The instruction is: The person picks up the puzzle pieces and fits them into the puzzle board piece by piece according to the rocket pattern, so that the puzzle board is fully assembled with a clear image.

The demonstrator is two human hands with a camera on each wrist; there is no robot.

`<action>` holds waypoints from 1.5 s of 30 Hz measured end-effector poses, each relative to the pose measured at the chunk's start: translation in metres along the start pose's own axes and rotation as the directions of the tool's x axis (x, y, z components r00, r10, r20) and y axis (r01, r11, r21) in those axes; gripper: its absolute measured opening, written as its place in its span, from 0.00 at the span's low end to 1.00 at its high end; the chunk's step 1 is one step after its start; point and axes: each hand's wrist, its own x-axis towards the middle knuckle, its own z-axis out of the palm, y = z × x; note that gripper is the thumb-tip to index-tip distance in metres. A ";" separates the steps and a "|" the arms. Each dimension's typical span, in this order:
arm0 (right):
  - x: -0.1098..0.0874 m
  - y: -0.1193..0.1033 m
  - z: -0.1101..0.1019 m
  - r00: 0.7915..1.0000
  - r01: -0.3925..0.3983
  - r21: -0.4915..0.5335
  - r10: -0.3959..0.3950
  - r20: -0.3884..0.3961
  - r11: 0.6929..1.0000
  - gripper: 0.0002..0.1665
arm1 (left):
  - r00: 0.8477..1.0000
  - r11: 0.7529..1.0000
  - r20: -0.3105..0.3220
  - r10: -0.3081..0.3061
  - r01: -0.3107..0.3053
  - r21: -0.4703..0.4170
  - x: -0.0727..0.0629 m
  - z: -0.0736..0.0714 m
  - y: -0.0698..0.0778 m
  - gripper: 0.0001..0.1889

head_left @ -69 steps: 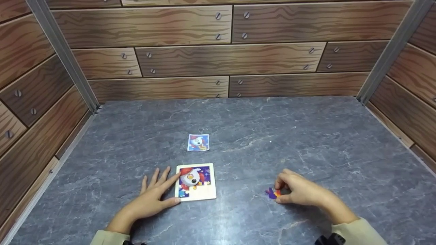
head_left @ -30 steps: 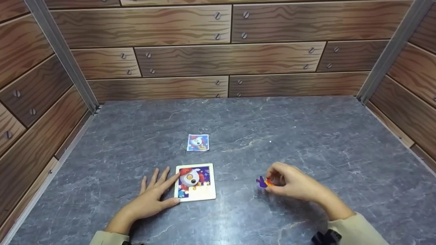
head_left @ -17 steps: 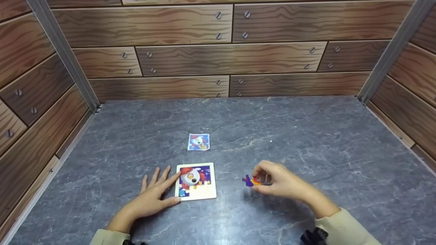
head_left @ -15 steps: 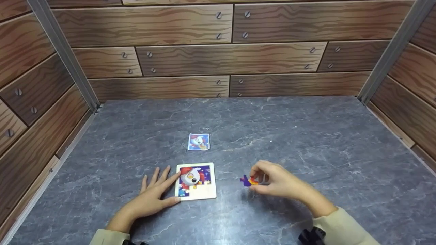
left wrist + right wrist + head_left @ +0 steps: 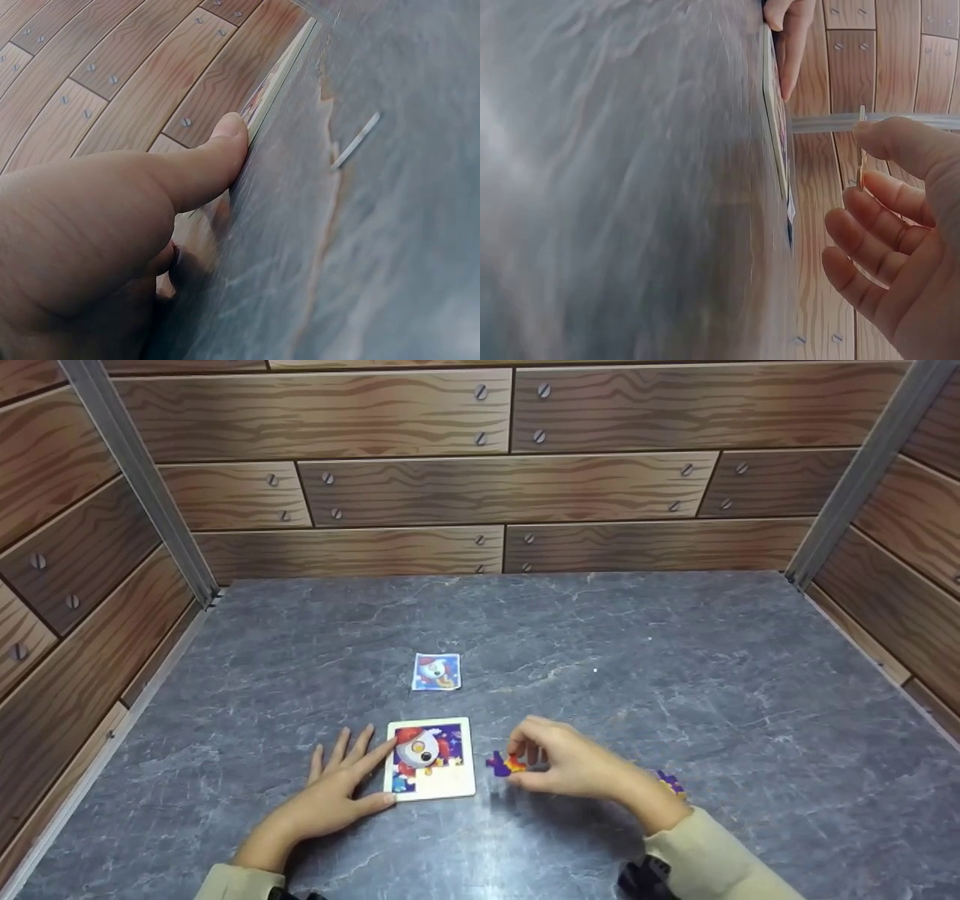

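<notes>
My left hand [image 5: 334, 791] lies with spread fingers at the left edge of a square jigsaw puzzle tray [image 5: 463, 780]; its index fingertip and thumb touch the pale frame. Assembled pieces in the tray show a dog-like figure in red and white on purple, while the lower right of the tray shows bare and pale. Just right of the tray, my right hand [image 5: 566, 761] pinches a purple and orange puzzle piece [image 5: 498, 766] between thumb and index finger. In the right wrist view this piece [image 5: 861, 150] is seen edge-on, held above the table.
Behind the tray lies a small picture card [image 5: 436, 672] with a similar design. Another purple and orange puzzle piece [image 5: 670, 782] lies on the grey marbled table [image 5: 712, 675], partly behind my right forearm. Wood-patterned walls [image 5: 502, 495] enclose the back and sides.
My right hand has lifted the puzzle piece and carried it left, close to the tray. Another piece now shows by the right forearm. The left hand and tray stay put.
</notes>
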 end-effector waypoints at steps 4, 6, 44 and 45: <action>0.007 -0.005 0.006 1.000 0.010 -0.002 -0.010 0.008 1.000 0.14 | 1.000 1.000 0.006 0.000 0.000 -0.007 0.000 0.000 0.000 0.40; 0.011 -0.007 0.009 1.000 0.020 -0.007 -0.020 0.014 1.000 0.14 | 1.000 1.000 0.005 0.002 -0.002 -0.006 0.000 0.000 0.000 0.40; 0.064 -0.030 0.059 0.990 0.079 -0.309 -0.039 0.135 0.948 0.12 | 0.999 1.000 -0.022 0.024 -0.024 -0.006 -0.003 -0.001 0.002 0.39; 0.064 -0.030 0.059 0.990 0.078 -0.318 -0.035 0.137 0.945 0.12 | 1.000 1.000 -0.020 0.022 -0.023 -0.010 -0.003 -0.001 0.002 0.39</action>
